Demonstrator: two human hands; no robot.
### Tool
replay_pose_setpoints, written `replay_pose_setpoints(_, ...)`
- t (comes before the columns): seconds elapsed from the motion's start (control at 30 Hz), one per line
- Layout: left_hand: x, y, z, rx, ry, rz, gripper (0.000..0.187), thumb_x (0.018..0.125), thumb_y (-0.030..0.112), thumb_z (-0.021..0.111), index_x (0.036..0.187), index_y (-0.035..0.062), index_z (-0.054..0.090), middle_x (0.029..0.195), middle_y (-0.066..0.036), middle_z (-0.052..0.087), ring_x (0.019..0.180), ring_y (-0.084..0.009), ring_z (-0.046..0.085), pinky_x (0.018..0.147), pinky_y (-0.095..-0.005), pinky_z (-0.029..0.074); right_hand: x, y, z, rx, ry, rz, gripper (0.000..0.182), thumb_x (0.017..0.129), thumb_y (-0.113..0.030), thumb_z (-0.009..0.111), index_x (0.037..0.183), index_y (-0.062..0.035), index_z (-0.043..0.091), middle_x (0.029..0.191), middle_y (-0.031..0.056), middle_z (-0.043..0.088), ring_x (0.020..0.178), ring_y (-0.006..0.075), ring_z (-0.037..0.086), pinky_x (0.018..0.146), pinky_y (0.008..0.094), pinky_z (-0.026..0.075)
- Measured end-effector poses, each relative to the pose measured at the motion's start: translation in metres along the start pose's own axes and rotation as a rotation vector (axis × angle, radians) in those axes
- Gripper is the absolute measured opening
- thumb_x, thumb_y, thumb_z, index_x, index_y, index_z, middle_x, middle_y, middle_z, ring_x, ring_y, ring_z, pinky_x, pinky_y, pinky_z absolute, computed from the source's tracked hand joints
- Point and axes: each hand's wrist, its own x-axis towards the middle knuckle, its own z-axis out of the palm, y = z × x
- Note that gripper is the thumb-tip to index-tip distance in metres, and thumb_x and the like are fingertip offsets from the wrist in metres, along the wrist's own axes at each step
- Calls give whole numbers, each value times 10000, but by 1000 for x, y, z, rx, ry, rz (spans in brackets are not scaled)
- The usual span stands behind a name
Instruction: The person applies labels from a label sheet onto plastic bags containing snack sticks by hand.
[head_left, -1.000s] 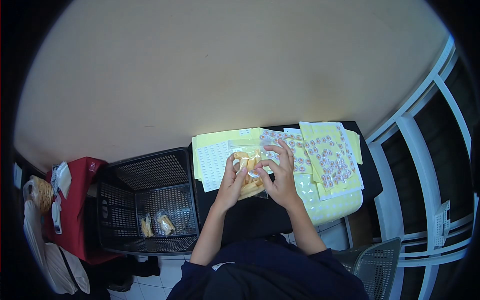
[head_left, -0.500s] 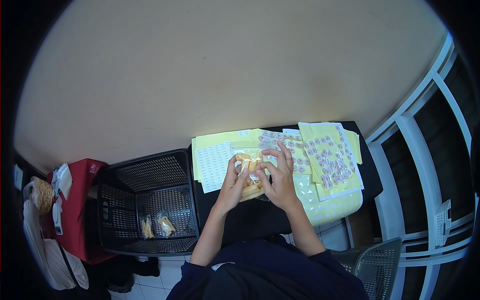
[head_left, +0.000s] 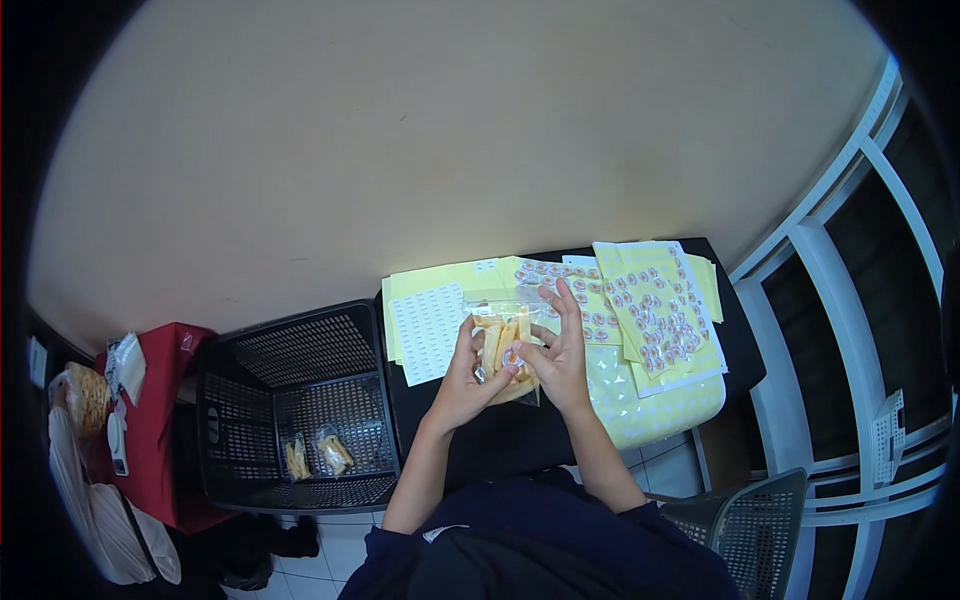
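A clear plastic bag of pale yellow snack sticks (head_left: 497,345) is held upright over the front of the black-covered table. My left hand (head_left: 464,385) grips its left side, thumb across the front. My right hand (head_left: 562,368) holds the right side, its thumb on a small round sticker (head_left: 512,357) on the bag's front and its upper fingers raised. Behind the bag lie a sheet of small printed labels (head_left: 426,335) and, to the right, yellow sheets of round stickers (head_left: 655,310).
A black plastic basket (head_left: 300,400) with two snack bags (head_left: 334,452) stands left of the table. Beyond it are a red-covered table (head_left: 165,420) and part of another person (head_left: 75,470). A dark chair (head_left: 755,530) and white shelving (head_left: 840,300) are at right.
My right thumb has moved down and left onto the sticker, and my left thumb has lowered on the bag. At the far left, the other person's arm has shifted near a bag.
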Motion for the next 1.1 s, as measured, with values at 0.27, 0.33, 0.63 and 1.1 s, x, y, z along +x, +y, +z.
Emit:
replay_pose_setpoints(0.27, -4, 10, -4, -174, -27, -91, 455, 862, 97, 481, 1229, -37, 249, 1176, -158, 437, 1078, -177, 437, 903, -292, 351, -17, -1, 4, -43, -35, -14, 808, 712, 44, 616, 1342, -79, 126, 1314, 185, 248, 1126, 310, 425, 813, 330, 483)
replay_pose_setpoints(0.33, -7, 7, -2, -159, -14, -76, 413, 869, 103, 473, 1207, -39, 283, 1161, -152, 447, 1063, -170, 444, 891, -288, 357, -23, -2, 5, -47, -51, 2, 820, 714, 51, 615, 1345, -76, 108, 1315, 187, 246, 1141, 312, 411, 829, 340, 476)
replay_pose_setpoints(0.63, -19, -9, 7, -154, -53, -116, 337, 876, 117, 466, 1150, -48, 359, 1100, -144, 488, 1015, -148, 463, 863, -273, 364, -58, -1, 2, 94, 44, 6, 915, 695, 164, 523, 1367, -129, -25, 1334, 163, 186, 1203, 293, 328, 906, 323, 401)
replay_pose_setpoints(1.1, -23, 4, 51, -50, -215, -72, 311, 864, 135, 491, 1091, -45, 378, 1033, -150, 543, 936, -133, 504, 783, -261, 409, -101, 0, -15, -50, 314, -100, 882, 702, 140, 507, 1367, -98, -22, 1326, 176, 190, 1209, 278, 319, 935, 326, 355)
